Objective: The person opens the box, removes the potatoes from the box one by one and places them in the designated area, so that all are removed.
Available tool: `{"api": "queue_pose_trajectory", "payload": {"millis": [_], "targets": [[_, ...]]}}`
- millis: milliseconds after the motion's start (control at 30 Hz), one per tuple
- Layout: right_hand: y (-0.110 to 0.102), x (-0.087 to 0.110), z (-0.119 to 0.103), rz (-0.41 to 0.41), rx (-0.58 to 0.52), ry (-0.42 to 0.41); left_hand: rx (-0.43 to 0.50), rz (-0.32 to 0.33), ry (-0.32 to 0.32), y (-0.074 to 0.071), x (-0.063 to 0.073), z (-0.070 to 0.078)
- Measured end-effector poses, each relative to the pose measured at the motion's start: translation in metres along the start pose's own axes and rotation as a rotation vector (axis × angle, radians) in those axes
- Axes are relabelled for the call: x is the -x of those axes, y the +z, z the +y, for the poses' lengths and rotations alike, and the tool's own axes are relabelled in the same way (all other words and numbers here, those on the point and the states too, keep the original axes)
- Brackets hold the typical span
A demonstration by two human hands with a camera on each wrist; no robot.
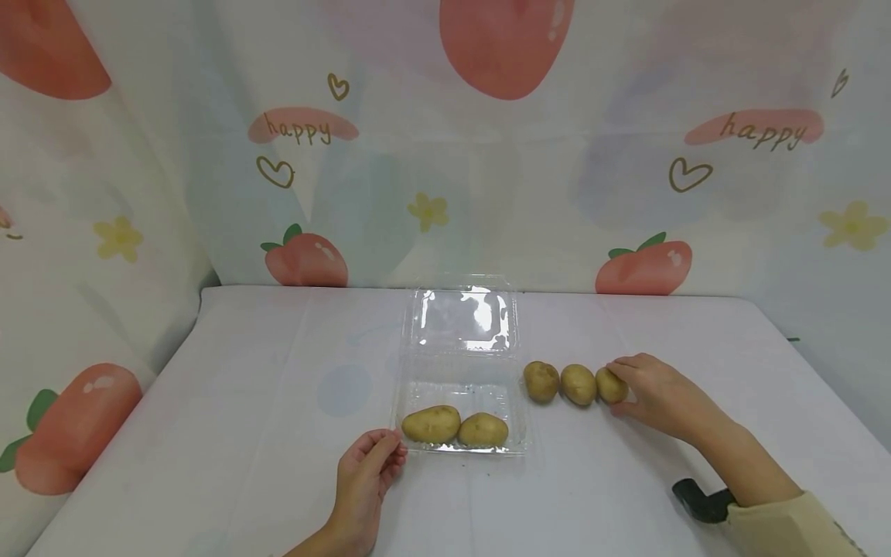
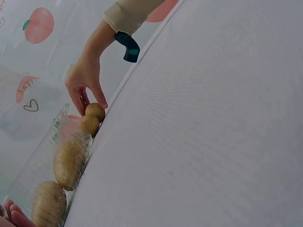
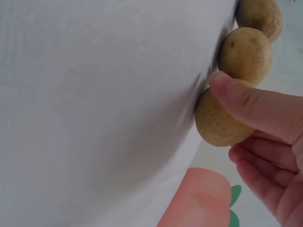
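Observation:
A clear plastic clamshell box (image 1: 517, 445) lies with its lid raised at the back, and two potatoes (image 1: 431, 425) sit side by side along its front. My left hand (image 1: 366, 476) pinches the box's front left corner between thumb and fingers. To the right of the box, three smaller potatoes stand in a row on the table. My right hand (image 1: 668, 394) grips the rightmost potato (image 3: 220, 118), thumb on one side and fingers on the other. Beside it are the middle potato (image 1: 578, 384) and the left one (image 1: 541, 381), nearest the box.
A white cloth covers the table (image 1: 230, 433). Behind it hangs a printed curtain (image 1: 487, 170) with peaches and hearts. A black curved piece (image 1: 699, 501) shows at the right wrist by the cream sleeve (image 1: 790, 526).

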State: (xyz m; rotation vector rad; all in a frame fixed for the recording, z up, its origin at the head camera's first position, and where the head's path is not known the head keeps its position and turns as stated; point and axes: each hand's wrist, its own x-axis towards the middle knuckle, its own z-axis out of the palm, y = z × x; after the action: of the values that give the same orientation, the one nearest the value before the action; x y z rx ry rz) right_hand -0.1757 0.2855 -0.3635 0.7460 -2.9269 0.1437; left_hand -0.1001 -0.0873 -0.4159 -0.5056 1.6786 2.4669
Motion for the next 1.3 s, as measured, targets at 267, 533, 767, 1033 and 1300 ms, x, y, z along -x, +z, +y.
{"api": "queue_pose_trajectory", "payload": {"millis": [267, 533, 767, 1033, 1300], "targets": [[-0.006, 0.0, -0.005, -0.01, 0.001, 0.001, 0.005, -0.007, 0.003, 0.0, 0.0, 0.0], [-0.017, -0.01, -0.027, 0.025, -0.07, -0.027, 0.01, -0.007, 0.008, 0.0, -0.001, -0.002], [-0.019, -0.022, -0.047, 0.046, -0.14, -0.092, 0.014, 0.002, 0.008, 0.0, -0.001, -0.002], [-0.008, -0.034, -0.057, 0.115, -0.226, -0.167, 0.0, 0.008, 0.014, -0.002, 0.0, -0.001], [-0.008, -0.043, -0.069, 0.102, -0.269, -0.194, 0.013, -0.003, 0.031, 0.001, 0.0, -0.001]]}}
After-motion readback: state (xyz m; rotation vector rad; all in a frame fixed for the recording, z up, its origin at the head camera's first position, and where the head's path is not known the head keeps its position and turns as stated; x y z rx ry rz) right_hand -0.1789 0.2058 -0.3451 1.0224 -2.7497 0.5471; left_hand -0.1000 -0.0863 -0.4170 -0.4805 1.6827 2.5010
